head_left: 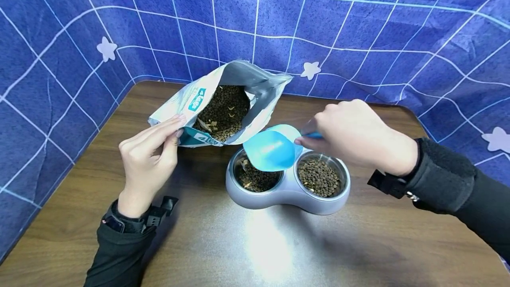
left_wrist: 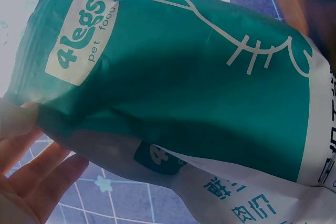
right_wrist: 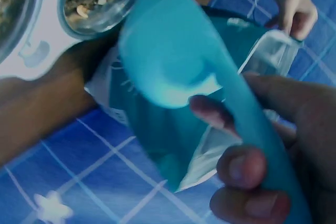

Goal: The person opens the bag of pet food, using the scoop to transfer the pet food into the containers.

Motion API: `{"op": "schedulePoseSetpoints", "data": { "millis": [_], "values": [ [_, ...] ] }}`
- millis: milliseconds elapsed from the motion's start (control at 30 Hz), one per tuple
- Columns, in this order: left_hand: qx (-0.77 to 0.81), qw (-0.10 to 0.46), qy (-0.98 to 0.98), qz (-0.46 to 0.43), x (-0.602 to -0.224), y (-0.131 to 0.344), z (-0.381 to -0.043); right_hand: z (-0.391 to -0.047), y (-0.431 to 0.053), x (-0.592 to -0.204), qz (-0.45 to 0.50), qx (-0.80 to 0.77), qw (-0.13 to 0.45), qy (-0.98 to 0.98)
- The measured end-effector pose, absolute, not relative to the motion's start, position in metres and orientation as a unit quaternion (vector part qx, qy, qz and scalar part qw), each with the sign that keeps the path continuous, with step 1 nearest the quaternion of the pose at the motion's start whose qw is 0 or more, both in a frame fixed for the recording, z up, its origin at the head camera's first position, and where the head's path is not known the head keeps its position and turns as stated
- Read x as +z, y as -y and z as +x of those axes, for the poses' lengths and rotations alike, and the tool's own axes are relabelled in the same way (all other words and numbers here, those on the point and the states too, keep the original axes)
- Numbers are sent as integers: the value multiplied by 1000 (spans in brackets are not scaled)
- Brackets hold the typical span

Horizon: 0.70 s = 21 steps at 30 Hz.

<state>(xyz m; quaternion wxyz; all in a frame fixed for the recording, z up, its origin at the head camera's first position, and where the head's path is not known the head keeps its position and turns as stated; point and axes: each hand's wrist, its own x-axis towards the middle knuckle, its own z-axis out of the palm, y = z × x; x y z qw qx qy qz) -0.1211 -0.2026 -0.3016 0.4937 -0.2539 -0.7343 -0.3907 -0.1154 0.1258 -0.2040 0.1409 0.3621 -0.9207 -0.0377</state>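
My left hand (head_left: pixel 149 158) pinches the near left edge of a pet food bag (head_left: pixel 263 118), whose mouth gapes open and shows brown kibble (head_left: pixel 225 110) inside. In the left wrist view the bag's green printed side (left_wrist: pixel 210 93) fills most of the picture. My right hand (head_left: pixel 348 134) grips the handle of a light blue scoop (head_left: pixel 271 150). The scoop's bowl looks empty and hangs over the left part of a grey double pet bowl (head_left: pixel 287 197). Kibble lies in both the left dish (head_left: pixel 259 180) and the right dish (head_left: pixel 318 176).
A brown wooden table (head_left: pixel 199 242) carries everything. Behind it and at the sides hangs a blue cloth (head_left: pixel 239 12) with white grid lines and star shapes. The bag stands at the back, close behind the double bowl.
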Motion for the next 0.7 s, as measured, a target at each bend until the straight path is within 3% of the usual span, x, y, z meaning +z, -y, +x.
{"op": "schedulePoseSetpoints", "data": {
  "millis": [433,500,700],
  "values": [
    [-395,490,729,-268,-300,205,-120,-138,-185,-221,245,268,-155,919],
    [-393,486,733,-270,-300,205,-120,-138,-194,-222,230,306,-178,906],
    [-391,487,735,-263,-298,207,-118,-137,-215,-212,197,295,-178,918]
  ]
}}
